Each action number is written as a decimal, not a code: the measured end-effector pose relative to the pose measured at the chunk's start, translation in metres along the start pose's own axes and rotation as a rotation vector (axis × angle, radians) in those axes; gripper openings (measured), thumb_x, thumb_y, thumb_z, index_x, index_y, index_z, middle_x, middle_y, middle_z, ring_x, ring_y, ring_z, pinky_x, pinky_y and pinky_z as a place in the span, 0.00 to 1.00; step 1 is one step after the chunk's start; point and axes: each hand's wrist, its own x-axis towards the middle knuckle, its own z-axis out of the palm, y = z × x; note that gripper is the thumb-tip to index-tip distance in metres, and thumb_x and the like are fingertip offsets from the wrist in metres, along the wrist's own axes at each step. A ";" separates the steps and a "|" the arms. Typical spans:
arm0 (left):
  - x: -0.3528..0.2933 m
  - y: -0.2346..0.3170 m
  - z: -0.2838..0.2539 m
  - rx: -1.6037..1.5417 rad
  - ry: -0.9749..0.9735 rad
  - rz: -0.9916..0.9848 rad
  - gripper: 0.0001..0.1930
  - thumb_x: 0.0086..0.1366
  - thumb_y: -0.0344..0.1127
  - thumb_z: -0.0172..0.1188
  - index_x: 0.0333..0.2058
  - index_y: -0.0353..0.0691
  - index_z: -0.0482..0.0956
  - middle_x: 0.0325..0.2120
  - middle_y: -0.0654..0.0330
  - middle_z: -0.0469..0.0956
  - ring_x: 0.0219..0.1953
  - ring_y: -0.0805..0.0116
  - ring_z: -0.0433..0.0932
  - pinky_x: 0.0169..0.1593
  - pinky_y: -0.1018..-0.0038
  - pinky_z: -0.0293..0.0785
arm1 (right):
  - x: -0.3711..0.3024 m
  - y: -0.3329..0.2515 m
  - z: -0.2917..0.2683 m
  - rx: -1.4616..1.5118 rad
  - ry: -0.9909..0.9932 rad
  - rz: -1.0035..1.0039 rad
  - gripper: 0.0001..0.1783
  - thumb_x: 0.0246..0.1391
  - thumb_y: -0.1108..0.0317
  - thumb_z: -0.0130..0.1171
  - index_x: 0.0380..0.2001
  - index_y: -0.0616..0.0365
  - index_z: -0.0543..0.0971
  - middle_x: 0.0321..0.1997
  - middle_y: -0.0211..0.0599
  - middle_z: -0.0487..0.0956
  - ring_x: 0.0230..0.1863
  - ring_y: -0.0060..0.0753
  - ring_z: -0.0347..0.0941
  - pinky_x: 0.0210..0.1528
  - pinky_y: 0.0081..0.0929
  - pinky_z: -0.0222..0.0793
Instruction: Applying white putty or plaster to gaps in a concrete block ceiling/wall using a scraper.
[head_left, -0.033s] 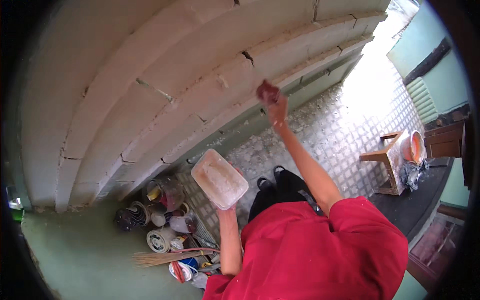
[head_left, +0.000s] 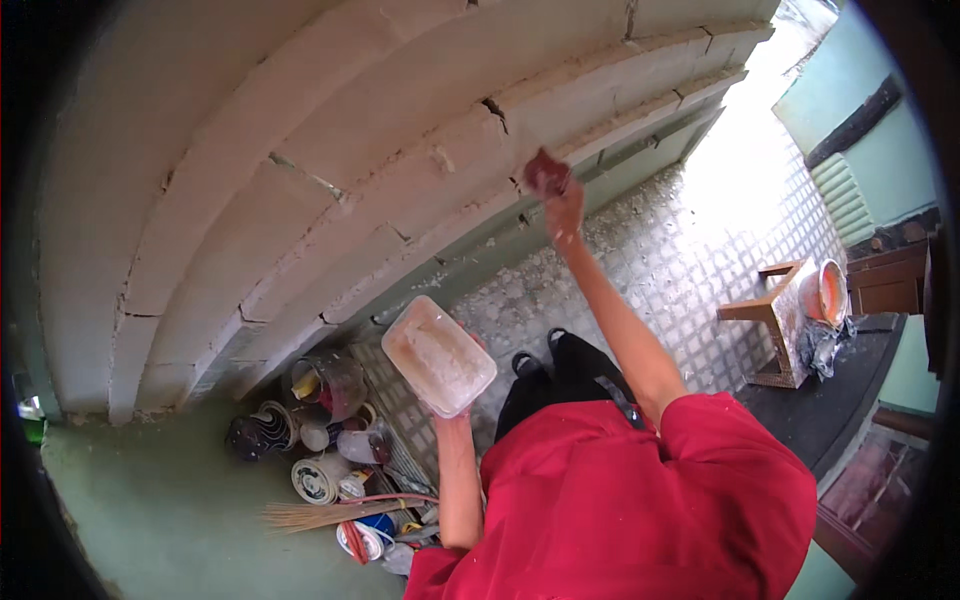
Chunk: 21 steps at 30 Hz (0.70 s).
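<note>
My left hand [head_left: 447,407] holds a white rectangular plastic tub [head_left: 402,378] from beneath and along its right side. Pale, wet-looking paste coats the inside of the tub, which tilts so that its opening faces up. Out at the end of my stretched right arm, my right hand [head_left: 566,208] is closed on a dark red flat hand tool [head_left: 547,173], slightly blurred. The tool is close to the stepped block wall [head_left: 420,170], near its lower courses; whether it touches the wall I cannot tell. Cracks and rough joints run between the pale blocks.
Several buckets and tubs [head_left: 316,481] crowd the corner at the lower left, beside a straw broom [head_left: 310,514]. A wooden stool [head_left: 775,320] with an orange-lined bucket [head_left: 826,293] and a crumpled plastic bag [head_left: 822,350] stands at the right. Pale debris is scattered over the patterned floor [head_left: 640,260].
My right hand and the dark red tool have shifted slightly to the right along the wall. My left hand and the tub have hardly moved.
</note>
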 end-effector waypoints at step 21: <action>0.113 -0.215 0.046 0.135 0.118 0.222 0.32 0.68 0.59 0.46 0.64 0.45 0.62 0.56 0.43 0.70 0.52 0.40 0.74 0.61 0.49 0.67 | 0.159 0.038 -0.044 -0.202 0.045 -0.257 0.28 0.50 0.84 0.41 0.56 0.65 0.74 0.60 0.54 0.72 0.64 0.47 0.67 0.63 0.37 0.64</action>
